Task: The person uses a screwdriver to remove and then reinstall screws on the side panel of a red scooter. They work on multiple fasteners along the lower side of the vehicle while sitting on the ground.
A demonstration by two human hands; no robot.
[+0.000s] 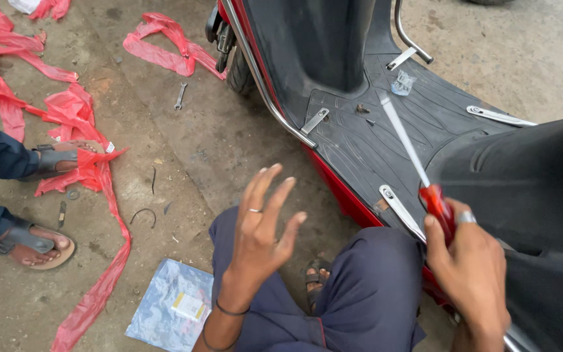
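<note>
In the head view, the right hand point(470, 274) sits at about five o'clock, its fingers curled tight round the red handle of a screwdriver point(418, 169), whose pale shaft runs up toward twelve o'clock and ends over the black ribbed floorboard point(373, 143) of a red scooter point(333, 182). The shaft looks blurred, and its tip hangs just short of a small screw point(361, 109) lying on the mat; whether they touch cannot be told. A ring shows on one finger of that hand. The left hand point(262, 228) is near six o'clock, raised with its fingers spread apart and holding nothing, a ring on one finger and thin bands at the wrist. It hovers over the person's knee in dark blue trousers point(366, 293), well apart from the screwdriver. Metal brackets point(314, 120) lie on the floorboard at about twelve o'clock, and a small crumpled clear wrapper point(403, 83) rests near one o'clock. Out at ten o'clock, strips of red plastic wrap point(66, 117) trail over the concrete ground point(197, 143), with a small spanner point(180, 95) lying at eleven o'clock. At nine o'clock another person's feet in sandals point(34, 241) stand among the strips. A flat printed packet point(174, 306) lies at seven o'clock beside the knee.
</note>
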